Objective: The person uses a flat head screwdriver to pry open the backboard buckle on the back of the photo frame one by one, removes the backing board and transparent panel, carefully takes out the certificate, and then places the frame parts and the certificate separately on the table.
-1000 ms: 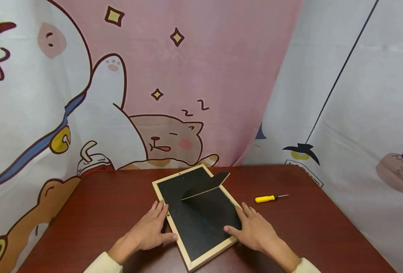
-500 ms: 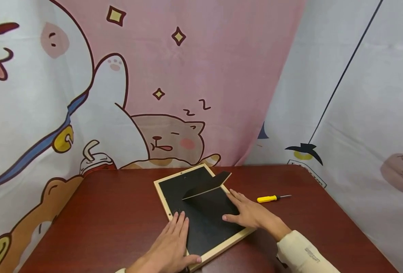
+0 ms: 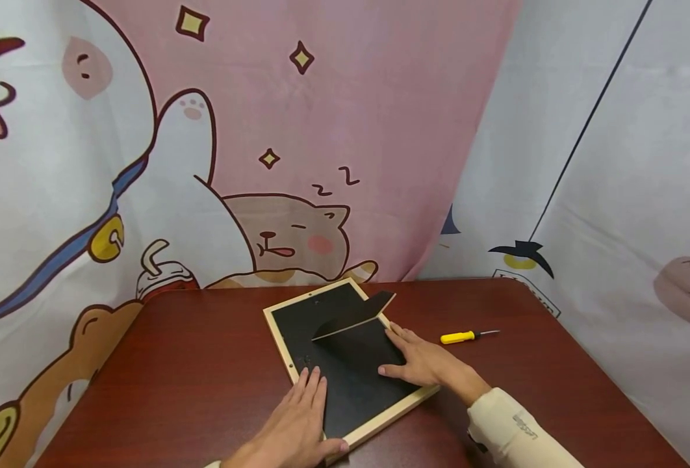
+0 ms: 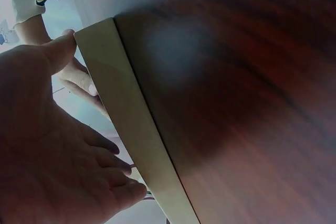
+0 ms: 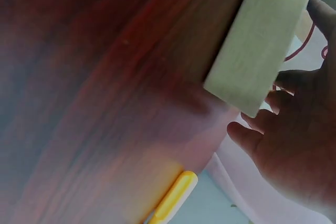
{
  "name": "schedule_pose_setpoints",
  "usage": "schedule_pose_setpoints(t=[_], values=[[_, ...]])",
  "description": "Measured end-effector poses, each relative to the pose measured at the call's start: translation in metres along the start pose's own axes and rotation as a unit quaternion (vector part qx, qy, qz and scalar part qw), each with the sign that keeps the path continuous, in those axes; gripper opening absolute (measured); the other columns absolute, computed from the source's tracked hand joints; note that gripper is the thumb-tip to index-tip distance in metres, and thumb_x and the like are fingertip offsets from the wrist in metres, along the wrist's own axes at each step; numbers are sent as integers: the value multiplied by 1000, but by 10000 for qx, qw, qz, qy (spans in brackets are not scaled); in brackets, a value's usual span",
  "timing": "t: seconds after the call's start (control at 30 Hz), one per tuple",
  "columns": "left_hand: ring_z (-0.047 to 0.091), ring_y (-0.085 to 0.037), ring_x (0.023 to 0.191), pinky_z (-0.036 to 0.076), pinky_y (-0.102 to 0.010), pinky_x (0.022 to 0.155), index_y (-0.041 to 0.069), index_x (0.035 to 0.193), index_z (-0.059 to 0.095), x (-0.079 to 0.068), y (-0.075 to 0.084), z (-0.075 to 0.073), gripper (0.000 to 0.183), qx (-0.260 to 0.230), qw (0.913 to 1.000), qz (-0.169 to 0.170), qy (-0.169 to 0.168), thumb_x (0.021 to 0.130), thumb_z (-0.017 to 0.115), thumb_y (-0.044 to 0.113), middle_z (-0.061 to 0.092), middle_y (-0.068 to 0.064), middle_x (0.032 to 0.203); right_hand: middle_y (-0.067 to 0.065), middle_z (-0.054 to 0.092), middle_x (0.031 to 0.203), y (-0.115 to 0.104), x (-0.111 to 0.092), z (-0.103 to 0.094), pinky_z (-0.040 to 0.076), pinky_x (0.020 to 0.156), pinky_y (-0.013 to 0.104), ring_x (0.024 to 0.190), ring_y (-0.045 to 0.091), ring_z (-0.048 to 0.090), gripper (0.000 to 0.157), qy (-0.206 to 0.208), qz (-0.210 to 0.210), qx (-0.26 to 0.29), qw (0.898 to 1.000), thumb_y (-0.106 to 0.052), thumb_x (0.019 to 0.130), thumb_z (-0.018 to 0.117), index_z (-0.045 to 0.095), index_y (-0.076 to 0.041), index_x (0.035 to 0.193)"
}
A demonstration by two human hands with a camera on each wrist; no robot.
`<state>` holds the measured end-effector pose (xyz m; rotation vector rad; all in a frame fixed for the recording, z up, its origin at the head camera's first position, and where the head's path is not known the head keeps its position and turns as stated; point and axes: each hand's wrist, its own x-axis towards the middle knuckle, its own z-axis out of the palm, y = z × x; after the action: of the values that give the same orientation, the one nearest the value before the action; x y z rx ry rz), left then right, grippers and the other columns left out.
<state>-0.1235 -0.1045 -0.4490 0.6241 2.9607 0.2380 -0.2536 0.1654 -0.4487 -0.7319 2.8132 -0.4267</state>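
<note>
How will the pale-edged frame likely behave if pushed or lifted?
The frame likely moves as one stiff piece, given its thick pale border around a black back panel. Lying flat and broad, it should slide rather than tip or roll. The raised black flap may fold or snag if bumped.

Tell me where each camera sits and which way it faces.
Head: worn on the head, facing forward and down; picture frame, left hand and right hand show.
On left wrist: faces the picture frame's side; both hands show.
On right wrist: faces the picture frame's corner; right hand shows.
Head and right wrist share the yellow screwdriver.
</note>
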Motion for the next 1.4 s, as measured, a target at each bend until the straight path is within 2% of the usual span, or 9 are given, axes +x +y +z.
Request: schedule_pose_setpoints(t=[0.27,0.6,0.77,1.03,1.2,1.4], values=[[22,-38,146,25,-51,114,-1,148,36,2,1,2,105,-197,9993,-79,-321,79,54,77,28,-22,156,9,17,162,-1,-3,4,31,111,54,145,39,24,93,53,-160,-171,9997,-68,86,54,29,-8,153],[25,-36,145,25,-51,114,1,147,39,3,2,3,105,-133,9992,-75,-357,78,55,77,30,-20,156,10,17,162,1,-6,4,28,112,57,144,41,24,92,39,-148,-230,9996,-69,87,52,29,-9,153],[26,-35,145,25,-49,115,0,147,39,2,0,4,104,-142,9991,30,-389,78,56,77,31,-20,155,10,18,162,1,-9,6,27,112,58,144,42,25,92,-32,-138,-296,9995,-68,87,51,30,-8,153],[24,-34,146,25,-50,115,5,149,37,3,-10,3,103,-192,9981,145,-560,79,51,79,28,-16,158,8,19,162,-3,-13,9,29,111,56,144,39,27,93,57,-2,-488,9988,-71,86,49,31,-9,153],[21,-33,147,25,-50,115,6,150,36,1,-20,-1,102,-225,9972,368,-608,80,51,79,27,-15,158,9,22,161,-8,-19,10,32,110,56,143,39,30,93,200,5,-419,9989,-71,86,50,33,-7,152],[21,-34,147,25,-50,115,6,150,37,-3,-34,-8,100,-298,9956,650,-601,81,50,78,27,-15,158,8,24,161,-13,-26,13,33,109,55,142,36,32,95,278,120,-580,9979,-74,84,49,34,-9,152]])
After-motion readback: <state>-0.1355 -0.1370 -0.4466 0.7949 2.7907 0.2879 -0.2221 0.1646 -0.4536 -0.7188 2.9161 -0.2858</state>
